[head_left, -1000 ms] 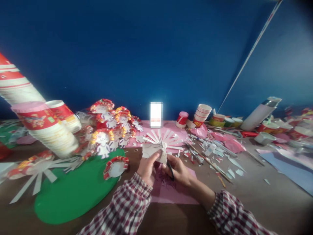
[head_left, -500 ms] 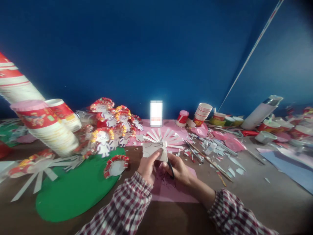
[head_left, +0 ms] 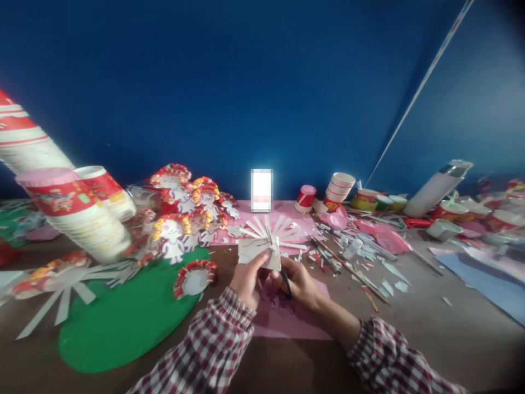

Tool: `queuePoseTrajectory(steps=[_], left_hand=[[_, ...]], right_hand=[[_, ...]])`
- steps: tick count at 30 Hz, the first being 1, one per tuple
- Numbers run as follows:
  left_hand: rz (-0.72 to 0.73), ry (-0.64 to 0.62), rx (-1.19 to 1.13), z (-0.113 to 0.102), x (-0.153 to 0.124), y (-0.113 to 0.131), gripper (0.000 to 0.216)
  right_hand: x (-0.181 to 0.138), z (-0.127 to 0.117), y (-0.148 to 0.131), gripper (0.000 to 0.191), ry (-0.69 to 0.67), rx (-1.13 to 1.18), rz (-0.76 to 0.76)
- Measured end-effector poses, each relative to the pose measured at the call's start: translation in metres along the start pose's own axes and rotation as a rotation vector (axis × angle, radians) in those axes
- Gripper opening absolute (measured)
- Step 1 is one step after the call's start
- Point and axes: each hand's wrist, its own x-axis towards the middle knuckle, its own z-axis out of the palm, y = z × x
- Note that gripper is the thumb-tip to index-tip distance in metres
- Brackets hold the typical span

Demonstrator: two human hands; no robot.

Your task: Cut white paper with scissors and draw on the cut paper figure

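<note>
A white piece of paper point(head_left: 249, 250) with drawn lines is pinched in my left hand point(head_left: 248, 282), thumb on top. My right hand point(head_left: 301, 284) is closed on scissors point(head_left: 286, 284) with dark handles; the blades lie at the paper, partly hidden by it and by my fingers. Both hands are close together above a pink sheet point(head_left: 293, 323) on the brown table. Just beyond the paper, a paper cup cut into white strips point(head_left: 283, 225) is spread out like a fan.
Left of my hands lie a green oval sheet point(head_left: 123, 323), a red-rimmed paper ring point(head_left: 194, 279) and several paper dolls point(head_left: 173, 241). Stacked paper cups point(head_left: 82, 219) lean at far left. On the right are paper scraps point(head_left: 394, 273), a thin stick point(head_left: 353, 271) and more cups point(head_left: 339, 189).
The paper has turned slightly between my hands. My hands stay almost in the same place, still holding the paper and scissors.
</note>
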Motion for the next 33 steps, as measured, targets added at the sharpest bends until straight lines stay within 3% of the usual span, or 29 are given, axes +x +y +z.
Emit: queuePoseTrajectory(steps=[11, 18, 24, 29, 33], left_hand=[[0.032, -0.016, -0.018, 0.0, 0.005, 0.001, 0.027], [0.17, 0.091, 0.024, -0.004, 0.006, 0.016, 0.014], [0.198, 0.039, -0.062, -0.01, 0.015, 0.022, 0.014], [0.213, 0.037, -0.042, -0.015, 0.02, 0.022, 0.013], [0.24, -0.039, 0.042, -0.013, 0.018, 0.021, 0.015]], right_hand=[[0.001, 0.004, 0.001, 0.027, 0.085, 0.044, 0.069], [0.002, -0.01, 0.008, 0.029, -0.015, 0.002, 0.114], [-0.001, -0.016, 0.004, 0.032, -0.038, -0.06, 0.082], [-0.002, -0.018, 0.001, 0.029, -0.069, -0.142, 0.05], [-0.001, -0.017, 0.002, 0.031, -0.084, -0.135, 0.05]])
